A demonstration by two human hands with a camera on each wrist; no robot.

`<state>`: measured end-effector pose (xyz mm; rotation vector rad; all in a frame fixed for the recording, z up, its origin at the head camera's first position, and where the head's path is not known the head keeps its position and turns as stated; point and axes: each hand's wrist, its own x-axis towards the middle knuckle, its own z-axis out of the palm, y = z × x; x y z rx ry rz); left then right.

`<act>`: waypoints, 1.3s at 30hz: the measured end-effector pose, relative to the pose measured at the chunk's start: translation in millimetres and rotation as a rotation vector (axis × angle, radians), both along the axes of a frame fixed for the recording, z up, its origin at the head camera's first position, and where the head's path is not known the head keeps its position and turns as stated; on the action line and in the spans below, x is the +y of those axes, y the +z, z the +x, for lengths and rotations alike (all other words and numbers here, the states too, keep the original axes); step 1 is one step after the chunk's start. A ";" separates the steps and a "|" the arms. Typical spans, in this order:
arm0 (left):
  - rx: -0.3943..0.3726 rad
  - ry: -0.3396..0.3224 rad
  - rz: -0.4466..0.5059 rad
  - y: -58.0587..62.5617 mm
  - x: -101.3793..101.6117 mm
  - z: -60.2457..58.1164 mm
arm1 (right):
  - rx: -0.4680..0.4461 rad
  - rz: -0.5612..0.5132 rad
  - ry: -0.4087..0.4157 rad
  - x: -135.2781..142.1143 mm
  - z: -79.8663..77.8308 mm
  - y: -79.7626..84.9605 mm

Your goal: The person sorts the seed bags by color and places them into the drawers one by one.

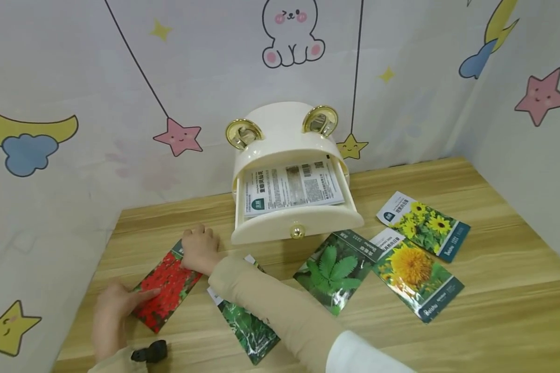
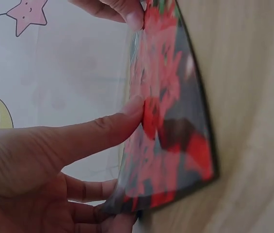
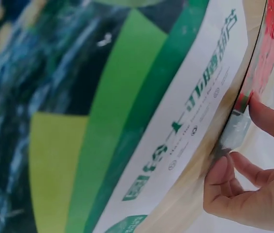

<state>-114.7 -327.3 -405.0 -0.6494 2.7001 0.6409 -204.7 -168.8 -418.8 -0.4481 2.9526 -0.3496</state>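
Your left hand (image 1: 114, 305) pinches the red-flower packet (image 1: 170, 285) near its near left edge, thumb on top and other fingers beneath; your right hand (image 1: 200, 249) pinches its far end between thumb and fingers. The packet lies at the left of the table (image 1: 504, 269) and looks slightly bowed; if your two hands pull unevenly, it could crease, or its glossy face could slide from under your thumb.

Your right sleeve (image 1: 270, 292) crosses over the dark-green packet (image 1: 252, 334). You can't tell whether they touch, but a low forearm could drag it along.

Just beyond, the drawer (image 1: 256, 228) stands pulled out; raise that arm carelessly and you might knock its gold knob (image 1: 297, 231), jolting the white printed packet (image 1: 298, 186) inside. Farther right, the leaf packet (image 1: 333, 269) overlaps the orange-flower packet (image 1: 410, 267), so tugging one may shift the other.
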 end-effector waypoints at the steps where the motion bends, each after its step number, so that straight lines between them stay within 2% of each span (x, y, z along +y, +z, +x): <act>1: -0.003 -0.004 0.002 0.3 -1.7 0.7 | -0.005 -0.002 -0.004 -0.3 -0.2 -0.6; 6: 0.015 -0.031 0.058 1.7 -10.0 2.6 | -0.012 -0.012 -0.028 0.6 -3.1 -4.5; 11: 0.023 -0.013 0.179 -0.2 -15.4 1.7 | -0.075 -0.076 -0.032 7.6 -7.5 -8.6; 16: 0.094 0.003 0.304 3.1 -21.6 1.9 | -0.123 -0.256 0.014 20.6 -11.3 -2.0; 21: 0.132 -0.020 0.372 15.8 -25.8 5.9 | -0.188 -0.427 0.065 26.3 -8.5 17.0; 25: 0.138 -0.044 0.361 26.9 -23.9 8.7 | -0.191 -0.524 0.073 30.0 -4.0 32.2; 31: 0.198 -0.017 0.348 43.0 -18.3 14.7 | -0.190 -0.622 0.114 46.1 6.3 54.5; 35: 0.232 -0.025 0.318 55.0 -14.4 21.5 | -0.171 -0.619 0.185 59.8 18.5 70.7; 39: 0.257 -0.027 0.257 68.6 -10.0 27.8 | -0.133 -0.610 0.210 70.2 36.2 87.7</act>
